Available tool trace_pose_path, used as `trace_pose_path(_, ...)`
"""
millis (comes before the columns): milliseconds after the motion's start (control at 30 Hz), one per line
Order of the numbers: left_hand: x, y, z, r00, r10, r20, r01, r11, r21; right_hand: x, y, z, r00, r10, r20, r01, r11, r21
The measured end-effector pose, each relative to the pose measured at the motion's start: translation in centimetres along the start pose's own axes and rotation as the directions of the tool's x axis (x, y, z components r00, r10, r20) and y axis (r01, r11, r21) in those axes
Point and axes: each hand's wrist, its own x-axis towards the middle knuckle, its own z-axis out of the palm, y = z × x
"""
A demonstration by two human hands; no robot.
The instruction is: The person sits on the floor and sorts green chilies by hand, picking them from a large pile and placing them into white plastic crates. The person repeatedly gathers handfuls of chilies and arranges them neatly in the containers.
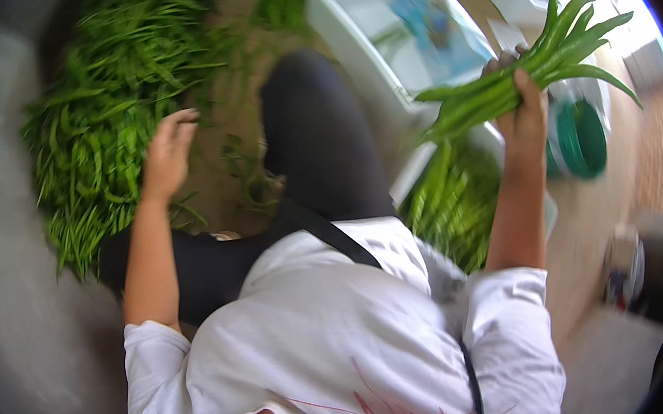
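A bunch of long green chili peppers (508,86) is gripped in my right hand (524,100), raised over the white boxes at my right. Below that hand, a white foam box (413,173) is filled with more green peppers (450,203). My left hand (169,150) hovers at the right edge of a large heap of green peppers (112,118). Its fingers point away from me and nothing shows in it. Whether it touches the heap I cannot tell.
Farther off is a white foam box (358,42) with a blue printed bag (443,28) inside. A green bucket (582,138) stands at the right. My bent knee (317,118) rises between heap and boxes. Scattered peppers (282,5) lie on the brown floor.
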Motion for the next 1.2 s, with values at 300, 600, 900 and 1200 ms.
trace_pose_path(300,1.7,-3.9,1.5,0.932,-0.338,0.133,0.342,0.94,-0.005,-15.5,-3.0,-22.2,0.66,0.209,-0.722,-0.537,0.802,-0.26)
trace_pose_path(600,2.2,-9.7,0.6,0.858,-0.5,0.116,0.5,0.866,0.026,-19.8,-1.5,-30.8,0.496,0.568,-0.657,-0.758,0.652,-0.01)
trace_pose_path(900,1.3,-9.1,0.5,0.834,-0.548,0.063,0.549,0.836,0.01,-22.2,7.8,-31.6,0.461,-0.14,-0.876,-0.885,-0.151,-0.441)
trace_pose_path(1200,1.1,-10.8,1.3,0.831,-0.547,0.098,0.543,0.837,0.067,-25.8,7.2,-29.1,0.74,-0.158,-0.653,-0.664,-0.32,-0.676)
